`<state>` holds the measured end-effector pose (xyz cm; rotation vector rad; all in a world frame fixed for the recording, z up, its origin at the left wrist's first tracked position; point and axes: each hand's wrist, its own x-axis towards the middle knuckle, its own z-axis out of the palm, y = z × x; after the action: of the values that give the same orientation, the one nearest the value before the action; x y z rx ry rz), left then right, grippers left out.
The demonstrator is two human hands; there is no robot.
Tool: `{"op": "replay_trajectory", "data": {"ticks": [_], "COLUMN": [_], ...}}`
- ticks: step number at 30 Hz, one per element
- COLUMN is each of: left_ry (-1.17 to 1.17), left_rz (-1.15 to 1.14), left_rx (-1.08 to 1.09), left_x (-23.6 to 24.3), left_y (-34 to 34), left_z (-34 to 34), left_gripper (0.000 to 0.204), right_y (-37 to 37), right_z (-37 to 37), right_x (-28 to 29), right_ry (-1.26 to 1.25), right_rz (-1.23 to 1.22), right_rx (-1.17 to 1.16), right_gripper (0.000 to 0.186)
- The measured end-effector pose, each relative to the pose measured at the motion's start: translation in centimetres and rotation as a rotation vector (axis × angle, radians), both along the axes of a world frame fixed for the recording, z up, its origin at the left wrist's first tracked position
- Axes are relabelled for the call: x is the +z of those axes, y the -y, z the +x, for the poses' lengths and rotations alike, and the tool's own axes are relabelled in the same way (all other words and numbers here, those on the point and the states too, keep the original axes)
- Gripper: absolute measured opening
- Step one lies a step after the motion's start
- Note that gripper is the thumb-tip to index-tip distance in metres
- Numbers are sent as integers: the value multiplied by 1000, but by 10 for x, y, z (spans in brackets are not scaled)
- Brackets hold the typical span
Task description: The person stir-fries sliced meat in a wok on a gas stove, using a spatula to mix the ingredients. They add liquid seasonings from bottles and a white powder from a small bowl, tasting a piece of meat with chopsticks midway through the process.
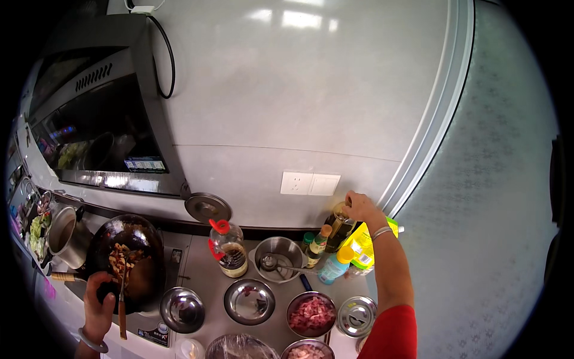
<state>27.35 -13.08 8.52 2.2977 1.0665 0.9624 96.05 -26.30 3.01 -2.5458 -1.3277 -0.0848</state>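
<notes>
My left hand (98, 299) is closed around a dark grip at the near rim of a black wok (146, 236). Pieces of browned food (122, 260) lie in the wok. A spatula (122, 317) leans in it, its wooden handle sticking out beside my left hand. At the right, my right hand (360, 207) is closed at the top of a dark bottle (339, 230) by the wall; the fingers partly hide its neck. Close to that bottle stand a sauce bottle (318, 244), a blue bottle with a yellow cap (336, 266) and a yellow pouch (362, 245).
A large red-capped jug (231, 251) stands beside a steel pot (280, 248) with a ladle inside. In front are steel bowls (249, 301), a bowl of raw meat (311, 314) and a steel lid (357, 316). A dark range hood (101, 113) hangs above the wok.
</notes>
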Motion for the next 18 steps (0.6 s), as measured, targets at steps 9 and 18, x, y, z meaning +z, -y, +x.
{"op": "replay_trajectory", "data": {"ticks": [9, 18], "left_ry": [-65, -153], "left_rz": [20, 157], "left_rx": [165, 300], "left_x": [-15, -19], "left_y": [2, -14], "left_z": [-58, -117], "left_gripper": [47, 45], "right_y": [-7, 13], "right_z": [-10, 21], "right_x": [-59, -66], "right_ry": [-68, 40], "right_rz": [-134, 53], "right_rx": [-98, -50], "right_gripper": [28, 60]}}
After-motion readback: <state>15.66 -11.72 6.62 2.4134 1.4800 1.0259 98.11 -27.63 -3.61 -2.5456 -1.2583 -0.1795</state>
